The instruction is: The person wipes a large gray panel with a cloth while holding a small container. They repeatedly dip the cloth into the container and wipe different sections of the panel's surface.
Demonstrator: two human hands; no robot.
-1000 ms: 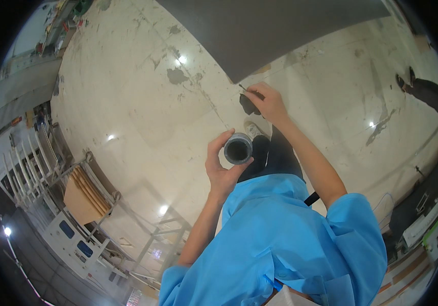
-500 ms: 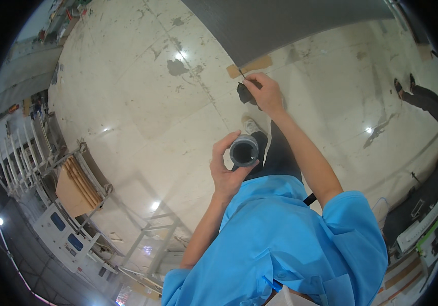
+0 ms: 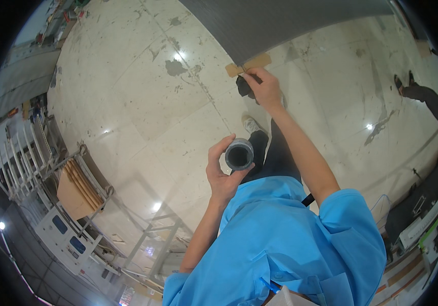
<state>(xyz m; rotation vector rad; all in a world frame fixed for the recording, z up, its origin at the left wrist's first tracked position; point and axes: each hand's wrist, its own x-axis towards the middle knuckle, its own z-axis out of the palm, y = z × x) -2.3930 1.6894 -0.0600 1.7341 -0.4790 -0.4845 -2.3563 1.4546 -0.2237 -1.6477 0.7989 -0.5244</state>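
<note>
My left hand (image 3: 221, 179) is wrapped round a dark, round, open-topped container (image 3: 239, 154), held upright in front of my waist. Its inside is dark, and the contents cannot be made out. My right hand (image 3: 267, 91) reaches forward, thumb and fingers pinched on a thin dark stick-like tool (image 3: 244, 71) near the corner of a large grey panel (image 3: 280, 28). Whether the tool's tip touches the panel cannot be told. Just beside those fingertips is a crumpled black piece (image 3: 245, 86); whether it hangs from the hand or lies lower is unclear.
Tan pieces (image 3: 257, 61) lie under the panel's corner. My shoe (image 3: 250, 124) stands on the pale, stained floor (image 3: 127, 102). At the left are a rack (image 3: 22, 158), brown boards (image 3: 78, 188) and a metal frame (image 3: 150, 239). Another person's legs (image 3: 425, 97) show at the far right.
My left hand and the container have shifted slightly left and nearer to me. The right hand has moved a little up and left, with the thin tool closer to the panel's corner.
</note>
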